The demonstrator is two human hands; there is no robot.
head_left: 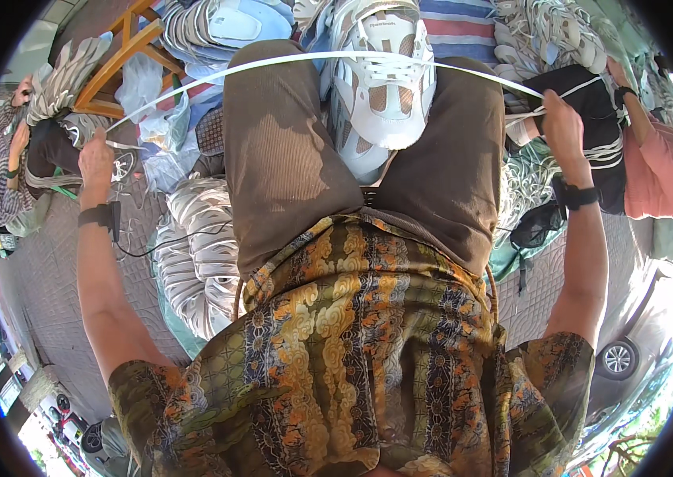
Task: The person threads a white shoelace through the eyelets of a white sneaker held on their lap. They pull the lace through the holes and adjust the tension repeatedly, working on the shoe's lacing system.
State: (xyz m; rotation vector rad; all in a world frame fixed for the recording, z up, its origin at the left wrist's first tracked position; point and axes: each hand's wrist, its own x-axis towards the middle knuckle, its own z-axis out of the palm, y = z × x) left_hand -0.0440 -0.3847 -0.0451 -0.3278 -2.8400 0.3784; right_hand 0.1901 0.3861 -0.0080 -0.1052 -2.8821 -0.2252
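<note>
Between my knees rests a white shoe (pixel 388 99), toe toward me, with tan mesh panels and crossed laces over its tongue. A flat white shoelace (pixel 289 58) runs from the shoe out to both sides, stretched above my thighs. My left hand (pixel 96 165), far out on the left, is closed on one end of it. Out on the right, my right hand (pixel 564 131) is closed round the other end. More white shoe parts lie beneath and behind the shoe.
Stacks of white shoe uppers stand at my left (pixel 201 254) and at the far right (pixel 551 36). White laces (pixel 527 187) lie in a heap by my right knee. A wooden stool (pixel 118 67) stands far left. Two other people sit close on either side.
</note>
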